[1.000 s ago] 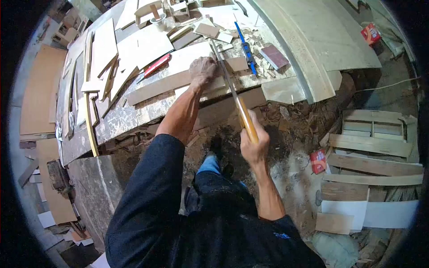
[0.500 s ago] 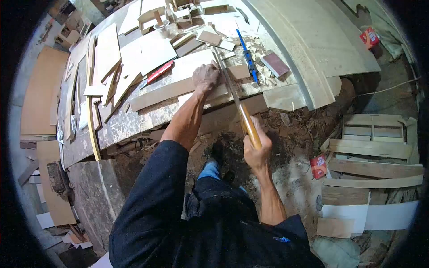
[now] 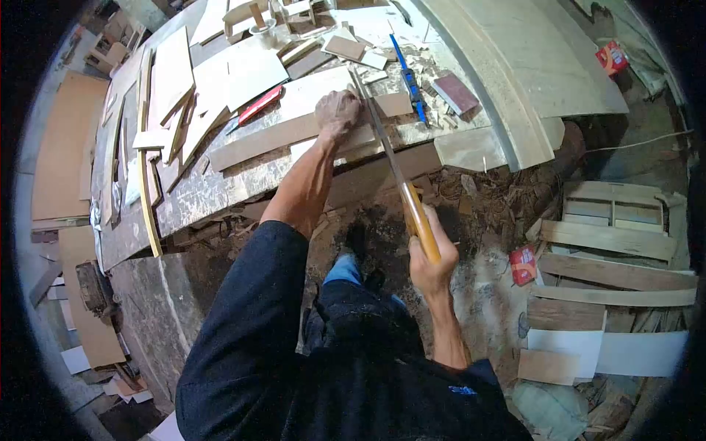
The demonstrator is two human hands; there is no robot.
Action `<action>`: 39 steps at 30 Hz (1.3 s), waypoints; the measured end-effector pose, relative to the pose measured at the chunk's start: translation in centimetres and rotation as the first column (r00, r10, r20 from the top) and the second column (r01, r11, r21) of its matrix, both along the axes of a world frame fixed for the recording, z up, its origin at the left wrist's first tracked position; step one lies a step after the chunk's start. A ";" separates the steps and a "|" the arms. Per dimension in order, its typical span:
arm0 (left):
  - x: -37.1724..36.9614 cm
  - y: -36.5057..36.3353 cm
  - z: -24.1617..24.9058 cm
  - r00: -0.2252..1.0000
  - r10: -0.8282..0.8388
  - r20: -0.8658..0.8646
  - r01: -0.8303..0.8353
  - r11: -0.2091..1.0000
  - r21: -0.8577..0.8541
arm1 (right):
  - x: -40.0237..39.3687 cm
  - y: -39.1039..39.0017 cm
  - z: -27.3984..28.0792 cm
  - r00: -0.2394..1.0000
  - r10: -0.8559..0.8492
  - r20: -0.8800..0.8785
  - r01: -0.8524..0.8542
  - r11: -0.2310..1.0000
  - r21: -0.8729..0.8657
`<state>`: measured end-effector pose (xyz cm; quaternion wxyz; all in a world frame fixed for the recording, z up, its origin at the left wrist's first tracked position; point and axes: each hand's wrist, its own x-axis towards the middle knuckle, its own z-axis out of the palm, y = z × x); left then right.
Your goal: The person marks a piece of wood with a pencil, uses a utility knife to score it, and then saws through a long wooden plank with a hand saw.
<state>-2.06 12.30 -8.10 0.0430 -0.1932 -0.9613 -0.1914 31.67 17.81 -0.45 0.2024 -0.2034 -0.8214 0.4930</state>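
My right hand [image 3: 434,257] is closed round the yellow handle [image 3: 422,224] of a handsaw. Its narrow blade [image 3: 382,136] runs forward, away from me, across a wooden board [image 3: 261,140] at the bench edge. Pressed down on that board, just left of the blade, is my left hand [image 3: 338,114], its fingers curled and partly hidden from above. The board shows on both sides of the blade. To the right of the blade lie a blue tool [image 3: 410,84] and a dark red block [image 3: 456,93].
The workbench [image 3: 198,209] carries sawdust, offcuts, white panels [image 3: 254,77], a red-handled tool [image 3: 259,105] and a cup [image 3: 262,26]. A long sheet with a raised edge [image 3: 507,110] lies at right. Wooden pieces [image 3: 610,242] and a red box [image 3: 523,264] lie on the floor.
My right hand has drawn the saw back toward my body and slightly right. My left hand stays on the board.
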 end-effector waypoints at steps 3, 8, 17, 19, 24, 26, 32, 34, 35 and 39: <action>0.2 0.1 -0.4 1.000 0.012 -0.022 -0.012 1.000 -0.019 | 3.9 -0.8 0.7 0.999 -0.001 -0.034 -0.002 0.997 -0.072; 0.5 -0.9 -0.9 0.983 -0.133 -0.125 0.135 0.991 0.013 | -2.5 0.0 -1.0 0.999 0.018 -0.036 -0.019 1.000 -0.016; 1.4 -0.3 1.1 0.996 -0.035 0.082 0.040 0.997 -0.063 | 3.3 -0.4 0.3 0.998 0.007 -0.065 -0.006 1.000 0.013; 1.4 -0.7 0.7 0.996 -0.093 0.003 0.093 0.992 -0.089 | -1.1 0.3 -1.1 0.991 0.023 -0.134 -0.008 0.993 0.115; -0.8 0.3 -2.0 0.997 -0.018 0.077 0.028 0.991 -0.128 | -1.8 0.7 -0.9 0.997 0.037 -0.067 -0.038 0.999 -0.012; -0.5 0.8 0.9 0.978 0.035 0.207 -0.007 0.991 -0.135 | 1.8 0.0 0.5 0.997 0.053 -0.060 -0.053 0.999 0.006; 0.8 -0.6 -0.2 0.979 -0.141 -0.147 0.134 0.989 -0.057 | -2.4 0.6 -0.8 0.997 0.036 -0.070 -0.035 0.999 0.007; 0.8 -0.1 0.6 1.000 -0.018 0.007 0.018 0.999 -0.037 | -4.3 0.8 -1.6 0.988 0.055 -0.141 -0.053 0.998 0.021; 0.5 0.5 0.8 0.995 0.043 0.084 -0.042 0.999 -0.022 | -4.3 1.1 -1.4 0.990 0.047 -0.135 -0.052 0.998 -0.031; 0.2 0.6 0.4 0.997 0.054 0.056 -0.054 0.999 -0.004 | 2.6 -0.4 0.6 0.995 0.013 -0.101 -0.017 0.999 -0.042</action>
